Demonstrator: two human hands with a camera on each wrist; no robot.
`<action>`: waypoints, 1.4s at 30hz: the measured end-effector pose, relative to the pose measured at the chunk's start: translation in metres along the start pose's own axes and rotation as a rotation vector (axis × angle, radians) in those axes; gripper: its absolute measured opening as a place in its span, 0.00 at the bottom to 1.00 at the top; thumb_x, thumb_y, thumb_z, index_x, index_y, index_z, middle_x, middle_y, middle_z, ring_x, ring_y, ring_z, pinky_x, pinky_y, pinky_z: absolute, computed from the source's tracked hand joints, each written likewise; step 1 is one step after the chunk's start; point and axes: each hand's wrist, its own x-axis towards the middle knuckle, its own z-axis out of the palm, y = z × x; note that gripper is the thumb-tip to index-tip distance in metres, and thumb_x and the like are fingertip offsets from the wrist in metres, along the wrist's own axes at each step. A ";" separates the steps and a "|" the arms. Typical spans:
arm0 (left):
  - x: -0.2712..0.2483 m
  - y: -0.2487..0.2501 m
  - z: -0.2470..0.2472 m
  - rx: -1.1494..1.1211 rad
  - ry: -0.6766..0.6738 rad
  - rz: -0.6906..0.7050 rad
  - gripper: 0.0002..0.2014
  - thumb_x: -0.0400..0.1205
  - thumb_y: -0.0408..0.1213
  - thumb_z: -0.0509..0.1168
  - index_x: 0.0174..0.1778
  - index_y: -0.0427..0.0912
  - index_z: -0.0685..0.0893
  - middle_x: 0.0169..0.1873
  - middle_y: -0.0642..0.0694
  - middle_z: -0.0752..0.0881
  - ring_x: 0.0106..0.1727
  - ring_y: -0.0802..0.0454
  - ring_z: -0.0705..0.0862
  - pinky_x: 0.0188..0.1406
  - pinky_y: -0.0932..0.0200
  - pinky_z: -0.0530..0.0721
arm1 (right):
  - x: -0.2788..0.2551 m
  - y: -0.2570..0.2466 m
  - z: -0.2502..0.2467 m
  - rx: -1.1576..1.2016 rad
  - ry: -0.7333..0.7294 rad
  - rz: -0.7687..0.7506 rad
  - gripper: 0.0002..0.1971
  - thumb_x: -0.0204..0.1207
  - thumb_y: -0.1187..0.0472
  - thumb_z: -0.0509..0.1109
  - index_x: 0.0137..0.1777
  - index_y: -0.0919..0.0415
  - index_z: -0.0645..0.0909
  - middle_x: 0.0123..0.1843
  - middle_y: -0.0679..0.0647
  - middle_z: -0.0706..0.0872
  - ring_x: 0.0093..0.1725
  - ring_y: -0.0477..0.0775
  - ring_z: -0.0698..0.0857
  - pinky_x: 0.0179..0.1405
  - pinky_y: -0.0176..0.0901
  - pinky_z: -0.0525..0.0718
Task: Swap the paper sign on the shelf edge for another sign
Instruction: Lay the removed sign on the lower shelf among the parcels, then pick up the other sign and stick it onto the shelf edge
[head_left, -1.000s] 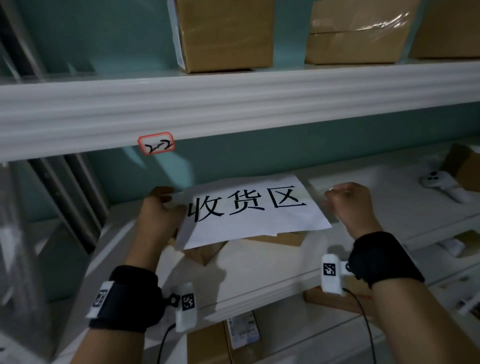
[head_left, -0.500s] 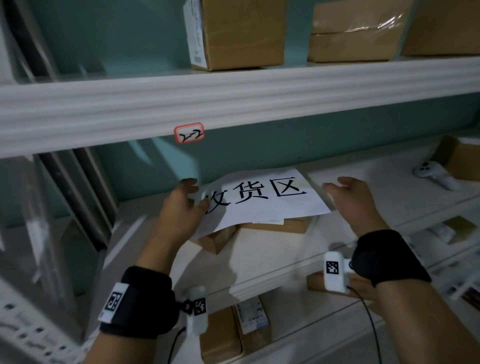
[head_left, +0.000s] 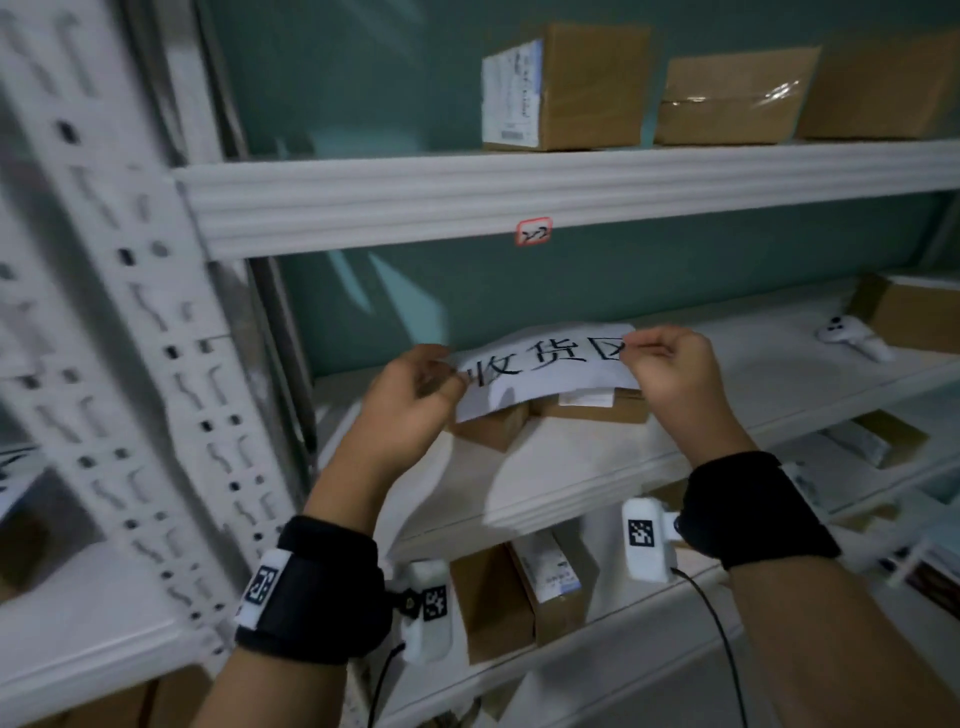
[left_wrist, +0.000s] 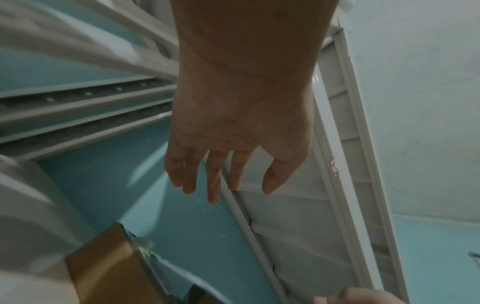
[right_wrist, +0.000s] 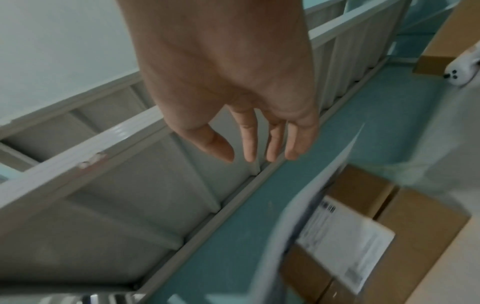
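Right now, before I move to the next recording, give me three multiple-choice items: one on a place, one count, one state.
1. Where is the red-bordered label? A) front edge of the upper shelf B) the teal back wall C) the upright post
2. How many large black characters does the paper sign bear? A) two B) three C) five
3. What state is the paper sign in? A) fixed to a shelf edge B) crumpled on the floor C) loose over the cardboard boxes, left hand and right hand at its ends
Answers: 1 A, it sits on that white edge; 2 B, three characters show; 3 C, it bows above the boxes.
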 end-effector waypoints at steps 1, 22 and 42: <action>-0.010 0.001 -0.009 -0.018 0.007 0.008 0.29 0.76 0.52 0.68 0.72 0.42 0.85 0.59 0.45 0.91 0.63 0.47 0.90 0.68 0.51 0.86 | -0.010 -0.009 0.006 0.015 -0.018 -0.007 0.04 0.78 0.66 0.76 0.51 0.59 0.88 0.43 0.51 0.89 0.47 0.53 0.87 0.55 0.41 0.80; -0.228 -0.001 -0.248 0.052 0.219 -0.047 0.12 0.82 0.46 0.71 0.60 0.49 0.88 0.54 0.53 0.91 0.54 0.53 0.91 0.56 0.52 0.89 | -0.271 -0.208 0.168 0.427 -0.856 -0.020 0.07 0.84 0.70 0.69 0.55 0.63 0.88 0.51 0.61 0.94 0.54 0.62 0.94 0.52 0.51 0.85; -0.275 -0.143 -0.424 0.042 0.682 -0.672 0.14 0.83 0.45 0.66 0.53 0.38 0.87 0.46 0.36 0.94 0.47 0.37 0.93 0.51 0.42 0.93 | -0.319 -0.221 0.361 0.292 -0.554 0.148 0.12 0.81 0.52 0.75 0.57 0.59 0.85 0.48 0.50 0.85 0.54 0.57 0.84 0.51 0.47 0.77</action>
